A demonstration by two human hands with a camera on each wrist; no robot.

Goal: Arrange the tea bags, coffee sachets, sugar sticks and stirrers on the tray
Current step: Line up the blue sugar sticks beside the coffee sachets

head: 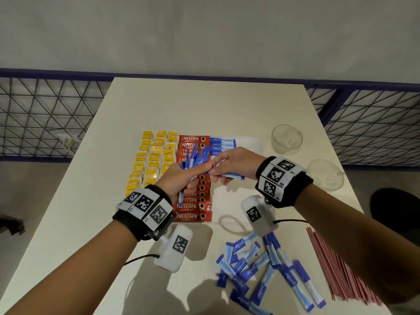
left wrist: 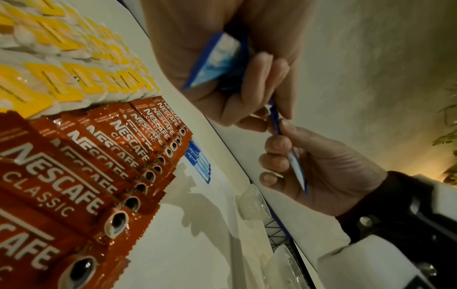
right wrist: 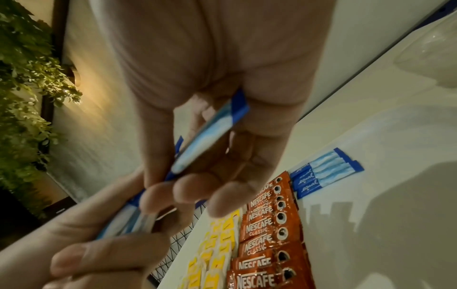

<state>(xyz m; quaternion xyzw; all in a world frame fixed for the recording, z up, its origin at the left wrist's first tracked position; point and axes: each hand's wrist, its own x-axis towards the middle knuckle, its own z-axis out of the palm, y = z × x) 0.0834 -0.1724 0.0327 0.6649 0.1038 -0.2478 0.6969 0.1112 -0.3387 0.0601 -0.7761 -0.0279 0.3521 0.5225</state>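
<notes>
Holding a bunch of thin blue paper sugar sticks (head: 193, 160) up over the tray (head: 254, 142), with the left hand (head: 179, 178) curled tight around them. Pinching one flat blue-and-white stick (head: 229, 175) with the right hand (head: 231, 164), thumb and fingertips (right wrist: 158, 197) closed on its end, right beside the bunch. Both grips closed on sugar sticks, hands touching at the fingertips.

Lying below on the white tray: small square tea bags (head: 152, 160) with yellow tags, soft and puffy, set in three neat rows on the left side. Next to them, shiny red coffee sachets (head: 193, 208) in one long overlapping column, each with a little round cup picture. Just right of those, at the far end, a few sugar sticks (head: 221, 143) already laid flat side by side.

Spread on the smooth white tabletop (head: 204, 105) near the front: a messy heap of more blue sugar sticks (head: 261, 269). Beside that heap, on the right edge, a bundle of long thin red stirrers (head: 336, 264), straight like straws. Standing farther back on the right, two clear round bowls (head: 286, 138).
</notes>
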